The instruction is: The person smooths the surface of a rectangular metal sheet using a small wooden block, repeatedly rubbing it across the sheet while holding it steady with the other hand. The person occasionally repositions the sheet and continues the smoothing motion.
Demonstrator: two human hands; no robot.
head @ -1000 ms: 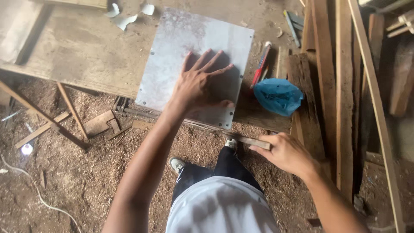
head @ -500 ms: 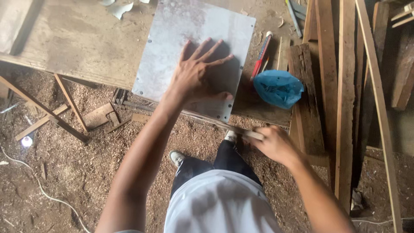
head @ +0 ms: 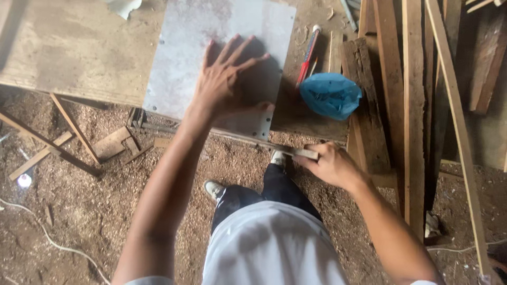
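Observation:
A grey metal sheet [head: 195, 47] lies on a worn wooden workbench [head: 74, 47]. My left hand [head: 227, 79] rests flat on the sheet with its fingers spread, near the sheet's front right corner. My right hand [head: 330, 166] is closed around the end of a thin wooden strip [head: 306, 153] that runs along the bench's front edge, just below the sheet. My legs and shoes show below, on a sawdust floor.
A crumpled blue plastic bag [head: 330, 95] and a red-handled tool [head: 306, 55] lie right of the sheet. Long wooden planks [head: 412, 105] lean at the right. Wood offcuts [head: 108, 143], a white cable [head: 47, 237] and sawdust cover the floor at left.
The view has shifted, so the bench and sheet sit higher in the picture. My left hand stays flat on the sheet; my right hand stays on the strip.

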